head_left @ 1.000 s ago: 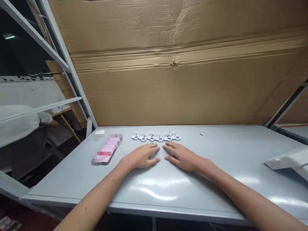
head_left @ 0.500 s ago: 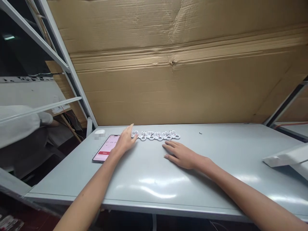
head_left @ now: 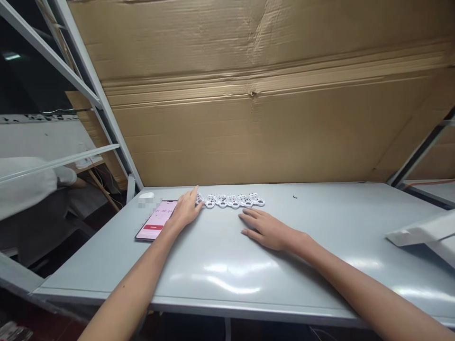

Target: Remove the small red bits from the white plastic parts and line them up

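Observation:
A row of several small white plastic parts lies near the back of the grey table. My left hand rests at the left end of that row, fingers bent, thumb and fingertips touching the leftmost part; it also covers a corner of a phone with a pink lit screen. My right hand lies flat on the table just in front of the row's right half, fingers stretched out, holding nothing.
A large cardboard sheet stands along the table's back. A small white oval object lies beyond the phone. White folded material sits at the right edge. A metal frame rises at the left, with a person's sleeve behind it.
My left hand has moved from the middle of the table leftward and back to the left end of the row of parts. My right hand has stayed flat in place.

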`<control>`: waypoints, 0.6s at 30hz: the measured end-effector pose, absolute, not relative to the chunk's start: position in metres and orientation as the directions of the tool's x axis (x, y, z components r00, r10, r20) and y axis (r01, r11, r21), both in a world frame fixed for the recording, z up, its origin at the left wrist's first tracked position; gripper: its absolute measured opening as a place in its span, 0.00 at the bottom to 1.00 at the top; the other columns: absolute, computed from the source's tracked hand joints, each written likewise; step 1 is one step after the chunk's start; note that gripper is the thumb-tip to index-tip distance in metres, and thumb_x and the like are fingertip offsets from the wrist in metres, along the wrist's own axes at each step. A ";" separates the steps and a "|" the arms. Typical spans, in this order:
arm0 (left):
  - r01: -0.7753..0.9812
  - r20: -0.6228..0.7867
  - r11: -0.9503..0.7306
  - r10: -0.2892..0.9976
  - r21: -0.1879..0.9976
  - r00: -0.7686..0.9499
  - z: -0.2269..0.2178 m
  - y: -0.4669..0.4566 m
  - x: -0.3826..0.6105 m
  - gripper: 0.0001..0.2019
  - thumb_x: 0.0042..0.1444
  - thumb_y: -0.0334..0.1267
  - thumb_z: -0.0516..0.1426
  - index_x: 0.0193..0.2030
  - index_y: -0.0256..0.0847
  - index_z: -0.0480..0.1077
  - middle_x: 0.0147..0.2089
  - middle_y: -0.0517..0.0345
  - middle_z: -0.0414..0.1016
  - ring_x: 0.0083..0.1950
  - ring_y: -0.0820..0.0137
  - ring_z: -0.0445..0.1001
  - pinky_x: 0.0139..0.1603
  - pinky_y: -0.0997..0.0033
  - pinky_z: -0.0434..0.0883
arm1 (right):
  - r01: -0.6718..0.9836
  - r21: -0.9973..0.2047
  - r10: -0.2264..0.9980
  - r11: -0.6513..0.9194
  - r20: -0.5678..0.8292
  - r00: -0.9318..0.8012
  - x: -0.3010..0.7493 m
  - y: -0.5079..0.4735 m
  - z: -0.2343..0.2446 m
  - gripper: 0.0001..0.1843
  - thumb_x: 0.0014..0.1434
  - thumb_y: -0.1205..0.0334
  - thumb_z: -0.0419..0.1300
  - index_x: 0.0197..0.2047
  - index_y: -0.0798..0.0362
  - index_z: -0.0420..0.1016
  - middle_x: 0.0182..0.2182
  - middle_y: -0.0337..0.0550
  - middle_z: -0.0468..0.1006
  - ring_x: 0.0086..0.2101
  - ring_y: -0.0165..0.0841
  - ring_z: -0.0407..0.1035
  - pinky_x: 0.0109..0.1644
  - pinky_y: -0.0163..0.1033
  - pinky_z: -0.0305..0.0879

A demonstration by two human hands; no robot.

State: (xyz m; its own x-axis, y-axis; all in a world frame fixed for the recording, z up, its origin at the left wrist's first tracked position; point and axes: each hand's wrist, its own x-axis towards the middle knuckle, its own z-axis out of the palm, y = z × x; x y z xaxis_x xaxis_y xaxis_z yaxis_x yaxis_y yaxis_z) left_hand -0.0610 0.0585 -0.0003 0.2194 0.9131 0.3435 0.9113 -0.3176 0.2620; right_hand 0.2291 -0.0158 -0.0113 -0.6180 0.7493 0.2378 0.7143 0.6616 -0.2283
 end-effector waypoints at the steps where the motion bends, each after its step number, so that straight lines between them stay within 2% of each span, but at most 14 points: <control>1: 0.908 0.380 -0.334 0.897 0.251 0.225 0.002 0.054 -0.056 0.29 0.64 0.41 0.54 0.69 0.34 0.55 0.63 0.37 0.68 0.65 0.50 0.65 0.63 0.51 0.62 | 0.717 -0.223 0.751 0.660 0.229 -0.620 0.229 -0.016 -0.010 0.24 0.69 0.48 0.48 0.57 0.54 0.73 0.56 0.58 0.73 0.57 0.51 0.65 0.60 0.56 0.61; 4: 0.839 0.458 -0.483 0.822 0.249 0.338 0.006 0.038 -0.036 0.33 0.61 0.44 0.59 0.69 0.33 0.56 0.63 0.38 0.68 0.64 0.52 0.67 0.65 0.53 0.61 | 0.728 -0.218 0.760 0.650 0.209 -0.616 0.228 -0.017 -0.006 0.25 0.68 0.49 0.50 0.58 0.56 0.71 0.56 0.60 0.73 0.56 0.51 0.66 0.59 0.56 0.62; 8: 0.690 0.419 -0.681 0.716 0.245 0.558 -0.001 0.016 -0.006 0.35 0.59 0.47 0.62 0.69 0.39 0.56 0.62 0.43 0.70 0.64 0.54 0.67 0.68 0.50 0.57 | 0.744 -0.271 0.792 0.610 0.237 -0.563 0.228 -0.017 -0.002 0.22 0.67 0.51 0.52 0.58 0.55 0.71 0.55 0.57 0.75 0.52 0.49 0.70 0.54 0.54 0.66; 13: 0.621 0.292 -0.719 0.695 0.312 0.657 -0.006 0.006 0.002 0.40 0.57 0.52 0.63 0.71 0.41 0.53 0.67 0.41 0.63 0.67 0.51 0.62 0.67 0.49 0.59 | 0.766 -0.360 0.843 0.533 0.306 -0.443 0.230 -0.013 -0.003 0.18 0.69 0.57 0.48 0.51 0.53 0.75 0.49 0.54 0.78 0.47 0.45 0.73 0.50 0.51 0.67; 18: 0.609 0.262 -0.730 0.681 0.310 0.684 0.002 0.007 -0.006 0.32 0.60 0.50 0.60 0.67 0.40 0.60 0.67 0.43 0.64 0.67 0.52 0.63 0.65 0.53 0.63 | 0.650 -0.492 0.814 0.579 0.396 -0.425 0.222 -0.010 -0.010 0.11 0.66 0.60 0.53 0.43 0.51 0.76 0.41 0.48 0.81 0.40 0.39 0.74 0.45 0.44 0.67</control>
State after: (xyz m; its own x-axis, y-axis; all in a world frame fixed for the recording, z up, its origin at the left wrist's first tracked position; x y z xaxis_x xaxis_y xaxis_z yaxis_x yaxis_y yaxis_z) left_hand -0.0060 0.0070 0.0020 0.6838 0.6809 0.2621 0.6087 -0.7305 0.3097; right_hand 0.2217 -0.0103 -0.0098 -0.4252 0.8139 0.3959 0.6503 0.5790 -0.4918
